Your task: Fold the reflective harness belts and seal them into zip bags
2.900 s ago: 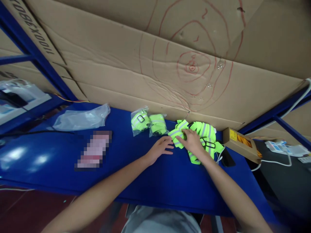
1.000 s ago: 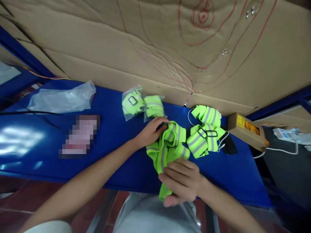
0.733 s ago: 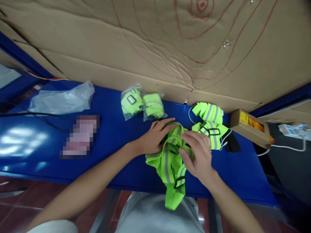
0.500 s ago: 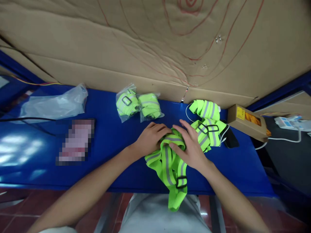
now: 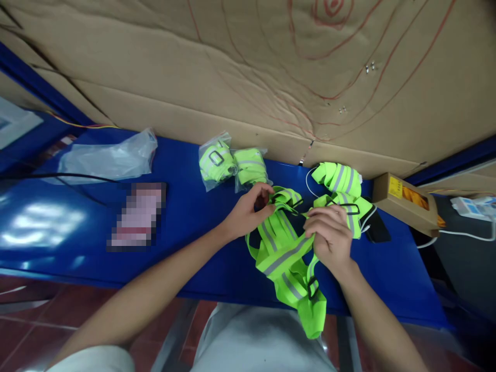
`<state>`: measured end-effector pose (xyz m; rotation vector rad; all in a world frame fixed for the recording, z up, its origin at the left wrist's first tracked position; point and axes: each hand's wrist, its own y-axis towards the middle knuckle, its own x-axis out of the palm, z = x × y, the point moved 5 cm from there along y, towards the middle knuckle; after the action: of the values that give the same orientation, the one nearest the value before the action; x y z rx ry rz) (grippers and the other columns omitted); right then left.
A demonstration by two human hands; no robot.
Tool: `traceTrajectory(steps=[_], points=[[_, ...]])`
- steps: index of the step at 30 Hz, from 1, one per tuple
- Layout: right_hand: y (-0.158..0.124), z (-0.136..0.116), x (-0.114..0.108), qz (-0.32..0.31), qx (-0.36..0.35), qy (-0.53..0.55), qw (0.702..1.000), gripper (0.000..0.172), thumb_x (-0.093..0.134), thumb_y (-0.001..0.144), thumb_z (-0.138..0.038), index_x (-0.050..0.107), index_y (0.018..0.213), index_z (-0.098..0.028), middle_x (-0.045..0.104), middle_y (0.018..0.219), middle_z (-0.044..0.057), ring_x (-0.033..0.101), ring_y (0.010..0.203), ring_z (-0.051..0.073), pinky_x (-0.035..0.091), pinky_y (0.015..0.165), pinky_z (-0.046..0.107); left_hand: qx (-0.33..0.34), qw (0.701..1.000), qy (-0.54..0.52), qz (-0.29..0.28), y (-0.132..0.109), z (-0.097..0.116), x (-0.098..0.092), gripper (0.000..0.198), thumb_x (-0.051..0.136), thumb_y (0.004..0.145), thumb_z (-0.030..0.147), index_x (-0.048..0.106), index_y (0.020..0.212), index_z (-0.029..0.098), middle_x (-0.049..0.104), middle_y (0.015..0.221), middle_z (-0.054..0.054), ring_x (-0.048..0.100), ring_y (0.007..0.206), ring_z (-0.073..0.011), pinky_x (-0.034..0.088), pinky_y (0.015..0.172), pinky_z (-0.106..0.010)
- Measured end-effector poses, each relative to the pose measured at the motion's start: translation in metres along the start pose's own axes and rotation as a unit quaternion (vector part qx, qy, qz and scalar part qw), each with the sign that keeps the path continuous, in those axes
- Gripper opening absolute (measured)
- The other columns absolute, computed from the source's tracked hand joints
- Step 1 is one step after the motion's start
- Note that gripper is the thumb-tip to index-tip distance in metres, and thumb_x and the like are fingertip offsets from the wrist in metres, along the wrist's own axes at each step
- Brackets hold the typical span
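Note:
Loose loops of a neon-green reflective strap [image 5: 289, 258] with grey stripes spread over the table in front of me. One end with a black buckle hangs over the front edge. My left hand [image 5: 253, 209] pinches a folded part of the strap at its far left. On the other side, my right hand [image 5: 329, 235] is closed on a stretch of it, drawn out towards the right. Just beyond the right hand lie a rolled green strap [image 5: 337, 178] and a second bundle [image 5: 351, 206] with black buckles, partly hidden by that hand.
Two bagged green straps [image 5: 217, 161] stand at the back. Clear plastic bags [image 5: 108, 157] and a blurred-out flat object [image 5: 137, 214] lie on the blue table [image 5: 186, 258] at left. A black phone [image 5: 377, 227], white cable and cardboard box [image 5: 405, 201] are at right, before a cardboard wall.
My hands have moved apart, the right one closing on the strap and pulling a length rightward. The gathered bundle has loosened and spread. The view has shifted slightly.

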<state>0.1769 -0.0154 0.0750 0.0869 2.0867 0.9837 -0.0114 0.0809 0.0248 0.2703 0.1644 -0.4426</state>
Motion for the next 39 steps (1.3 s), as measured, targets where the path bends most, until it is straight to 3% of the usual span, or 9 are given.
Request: traceTrajectory(steps=[4,7,13,18,23,28,33,36,39], points=[[-0.006,-0.016,0.023,-0.145,-0.041,0.153,0.977,0.032,0.043,0.086,-0.002,0.068,0.087,-0.021,0.073,0.089,0.004,0.071,0.083,0.016,0.057,0.073,0.032,0.060,0.995,0.083,-0.002,-0.005,0.009,0.007,0.036,0.065,0.094,0.041,0.058,0.123,0.020,0.061,0.121,-0.012,0.058,0.115,-0.0270,0.045,0.101,-0.038],[-0.010,-0.030,0.025,-0.125,-0.041,0.215,0.968,0.035,0.044,0.087,-0.005,0.070,0.105,-0.022,0.073,0.101,0.006,0.072,0.081,0.014,0.060,0.067,0.027,0.064,0.987,0.145,-0.038,-0.008,0.009,0.016,0.052,0.073,0.089,0.045,0.057,0.132,0.021,0.059,0.136,-0.015,0.053,0.132,-0.0336,0.039,0.113,-0.045],[-0.011,-0.009,0.024,-0.059,0.016,0.094,0.994,0.032,0.049,0.092,-0.006,0.070,0.110,-0.024,0.075,0.100,0.006,0.073,0.091,0.020,0.063,0.077,0.035,-0.031,0.996,0.083,-0.022,-0.004,-0.012,0.012,0.027,0.058,0.098,0.042,0.065,0.115,0.021,0.071,0.099,-0.003,0.066,0.091,-0.0223,0.048,0.085,-0.032],[-0.016,0.010,0.039,-0.125,0.131,0.011,0.983,0.038,0.048,0.103,-0.022,0.056,0.140,-0.021,0.066,0.132,0.015,0.072,0.079,0.018,0.062,0.063,0.032,-0.089,0.993,-0.037,0.076,0.002,-0.023,0.005,0.024,0.066,0.091,0.042,0.067,0.100,0.019,0.068,0.093,-0.001,0.061,0.087,-0.0188,0.047,0.080,-0.028],[-0.016,0.009,0.044,-0.157,0.142,-0.116,0.971,0.049,0.042,0.106,-0.029,0.042,0.155,-0.021,0.056,0.143,0.019,0.070,0.080,0.022,0.059,0.053,0.035,-0.176,0.970,-0.147,0.076,0.001,-0.031,0.012,0.041,0.072,0.085,0.054,0.063,0.107,0.020,0.064,0.076,0.002,0.054,0.062,-0.0142,0.043,0.059,-0.025],[-0.013,0.015,0.036,-0.120,0.089,-0.191,0.970,0.056,0.047,0.102,-0.019,0.040,0.157,-0.026,0.050,0.146,0.017,0.059,0.118,0.034,0.056,0.091,0.051,-0.105,0.989,-0.099,0.035,0.003,-0.017,0.007,0.033,0.070,0.088,0.049,0.067,0.105,0.020,0.067,0.093,-0.001,0.059,0.077,-0.0156,0.047,0.069,-0.025],[-0.012,0.019,0.025,-0.117,0.086,-0.267,0.953,0.049,0.055,0.097,-0.016,0.057,0.145,-0.023,0.064,0.119,0.013,0.057,0.099,0.030,0.045,0.078,0.045,-0.117,0.988,-0.095,-0.018,0.004,-0.014,0.009,0.031,0.068,0.090,0.047,0.067,0.108,0.021,0.067,0.095,-0.002,0.060,0.080,-0.0171,0.048,0.073,-0.028],[-0.009,0.015,0.018,-0.086,0.057,-0.274,0.956,0.038,0.056,0.099,-0.014,0.066,0.134,-0.025,0.067,0.106,0.010,0.055,0.090,0.026,0.038,0.073,0.041,-0.077,0.991,-0.063,0.093,-0.002,0.006,-0.003,0.027,0.065,0.094,0.043,0.064,0.112,0.023,0.066,0.102,-0.004,0.062,0.093,-0.0218,0.051,0.081,-0.034],[-0.009,0.007,0.012,-0.054,0.034,-0.249,0.966,0.039,0.057,0.099,-0.012,0.066,0.135,-0.027,0.069,0.104,0.008,0.055,0.090,0.025,0.036,0.075,0.041,0.092,0.970,0.092,0.205,-0.022,0.059,-0.011,0.025,0.063,0.097,0.033,0.061,0.121,0.027,0.062,0.124,-0.007,0.056,0.121,-0.0286,0.046,0.101,-0.042]])
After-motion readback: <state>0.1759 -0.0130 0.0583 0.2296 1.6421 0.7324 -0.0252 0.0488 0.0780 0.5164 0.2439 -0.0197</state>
